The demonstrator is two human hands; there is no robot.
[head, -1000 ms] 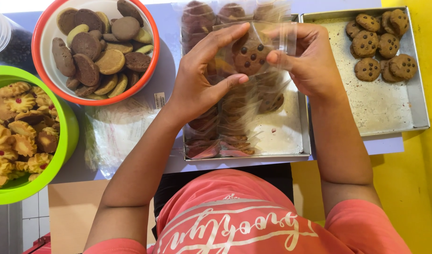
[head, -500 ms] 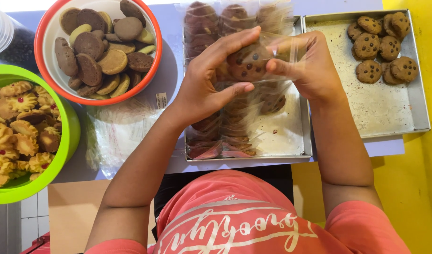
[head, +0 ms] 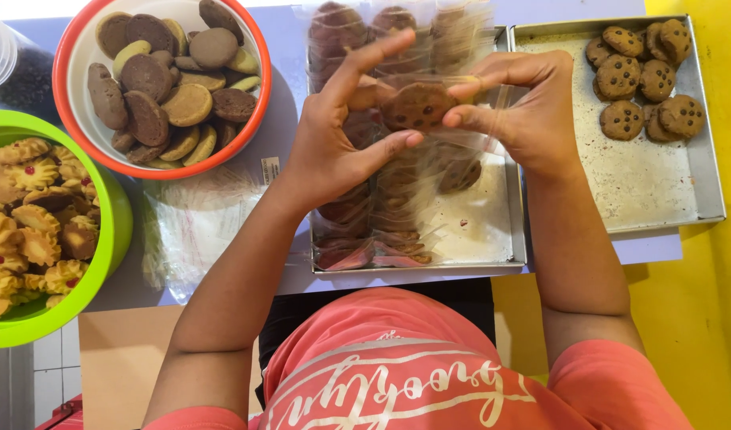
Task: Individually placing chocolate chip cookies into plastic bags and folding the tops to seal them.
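cookie (head: 417,106) perhaps deeper (clear bag (head: 461,56))

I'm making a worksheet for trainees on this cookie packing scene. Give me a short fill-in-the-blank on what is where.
1. The left hand and the right hand together hold one ____ cookie in a clear plastic bag.
2. The round brown and tan biscuits lie in the bowl with the ____ rim.
3. The yellow piped cookies with red dots fill the ____ bowl.
4. The loose chocolate chip cookies sit in a metal ____.

Missing words: chocolate chip; orange; green; tray
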